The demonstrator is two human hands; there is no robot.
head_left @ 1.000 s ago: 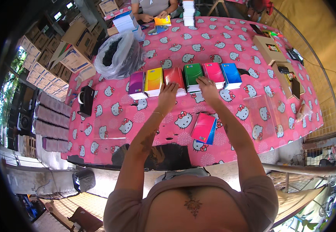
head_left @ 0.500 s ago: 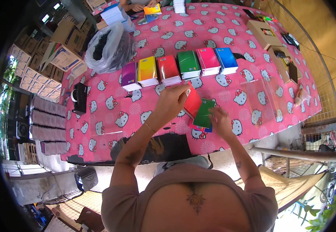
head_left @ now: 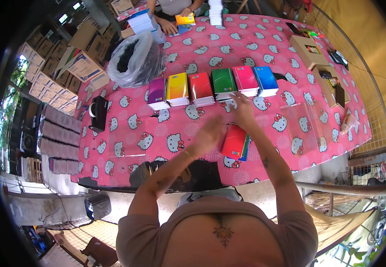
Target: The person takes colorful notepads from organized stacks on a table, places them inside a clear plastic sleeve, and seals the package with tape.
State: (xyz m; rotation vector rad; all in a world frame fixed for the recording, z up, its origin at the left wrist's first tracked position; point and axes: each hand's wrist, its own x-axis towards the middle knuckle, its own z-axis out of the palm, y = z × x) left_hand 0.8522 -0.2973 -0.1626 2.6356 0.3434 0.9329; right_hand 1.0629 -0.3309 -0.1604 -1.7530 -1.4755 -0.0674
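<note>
A small pile of notebooks lies before me, with a red spiral notebook (head_left: 234,140) on top and green and blue edges showing beneath it. Just above the pile, my right hand (head_left: 243,111) reaches forward, fingers stretched toward the near edge of the green notebook stack (head_left: 223,82); nothing shows in it. Left of the pile hovers my left hand (head_left: 210,132), blurred by motion, its fingers unclear. In the same row stand purple (head_left: 157,92), yellow (head_left: 178,87), red (head_left: 201,86), pink (head_left: 245,79) and blue (head_left: 265,79) notebook stacks.
The pink patterned cloth (head_left: 126,120) covers the table. A clear plastic bag (head_left: 136,62) and black tape dispenser (head_left: 98,114) are at left, cardboard trays (head_left: 308,51) at right. Across the table a person's hands (head_left: 171,27) are near a yellow notebook (head_left: 185,19). Cartons (head_left: 84,55) stand beyond the left edge.
The red notebook has come down onto the pile, covering most of the green one. My left hand has let go of it and drawn nearer; my right hand has moved from the pile toward the stacks.
</note>
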